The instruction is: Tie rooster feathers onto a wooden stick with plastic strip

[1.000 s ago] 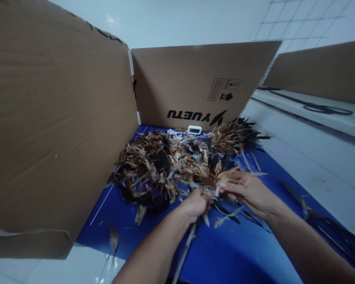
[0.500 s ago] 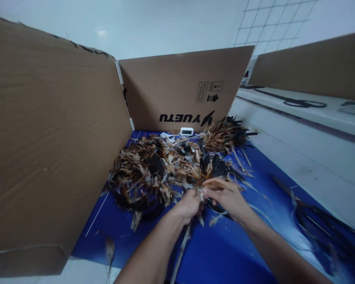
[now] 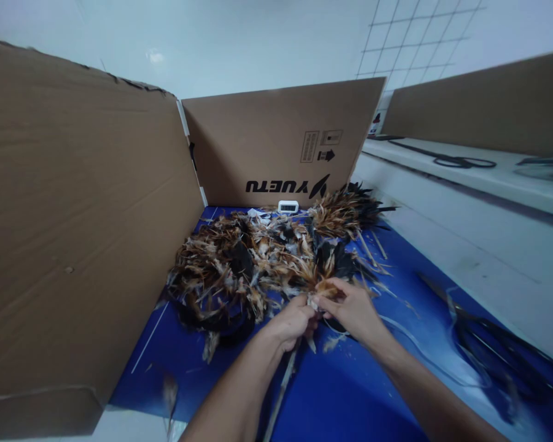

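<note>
My left hand (image 3: pixel 295 322) is closed around the top of a thin stick (image 3: pixel 282 390), just below a fan of brown and black feathers (image 3: pixel 334 261). The stick slants down toward the bottom edge between my forearms. Beside it, my right hand (image 3: pixel 350 307) pinches a brown feather (image 3: pixel 327 290) against the base of that fan, its fingertips touching the binding near my left thumb. A large heap of loose brown and black feathers (image 3: pixel 216 258) lies just beyond and to the left. Pale string (image 3: pixel 415 337) trails on the blue surface right of my hands.
Cardboard panels (image 3: pixel 267 135) stand at the back and left of the blue surface (image 3: pixel 341 399). A small white digital display (image 3: pixel 288 207) sits behind the feathers. Large dark scissors (image 3: pixel 488 344) lie at right. A feather bundle (image 3: pixel 350 209) lies at back right; another pair of scissors (image 3: pixel 461 161) rests on a ledge.
The view has shifted slightly. My right fingers have drawn in closer around the brown feather at the fan's base. My left hand keeps its grip on the stick.
</note>
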A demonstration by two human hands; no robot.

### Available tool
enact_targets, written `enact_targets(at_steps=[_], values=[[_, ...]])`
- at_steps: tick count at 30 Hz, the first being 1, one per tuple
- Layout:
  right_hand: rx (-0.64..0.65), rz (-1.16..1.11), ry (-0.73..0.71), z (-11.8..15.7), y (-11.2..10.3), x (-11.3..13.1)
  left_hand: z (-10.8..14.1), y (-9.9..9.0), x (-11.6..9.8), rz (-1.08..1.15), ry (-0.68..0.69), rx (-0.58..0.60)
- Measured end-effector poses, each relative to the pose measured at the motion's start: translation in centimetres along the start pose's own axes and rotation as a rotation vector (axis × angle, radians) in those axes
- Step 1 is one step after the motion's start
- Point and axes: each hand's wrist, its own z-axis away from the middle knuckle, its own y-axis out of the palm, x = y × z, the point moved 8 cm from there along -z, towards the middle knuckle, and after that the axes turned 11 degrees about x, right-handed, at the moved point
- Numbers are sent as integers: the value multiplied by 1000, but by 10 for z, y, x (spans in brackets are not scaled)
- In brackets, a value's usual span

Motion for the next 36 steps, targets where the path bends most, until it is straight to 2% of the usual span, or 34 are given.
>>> enact_targets(at_steps=[8, 14, 20, 25, 28, 32, 34, 36], values=[[27, -31, -14, -2, 2, -1, 1, 1, -2, 81, -9, -1], [35, -41, -11, -4, 3, -5, 0, -1, -1, 24, 6, -13], [83, -93, 14, -5, 4, -2, 2, -5, 1, -8, -23, -84], [105, -76, 62, -8, 4, 5, 2, -5, 0, 3, -1, -92], [53, 0, 67, -12, -12, 20, 0, -7, 1, 48, -11, -88], [-221, 297, -105, -14, -48, 71, -3, -12, 7, 81, -42, -160], [-280, 432, -221, -12, -43, 101, -3, -15, 12, 68, -74, -211], [-151, 451, -346, -14, -11, 126, -3, -15, 15, 80, -82, -184]])
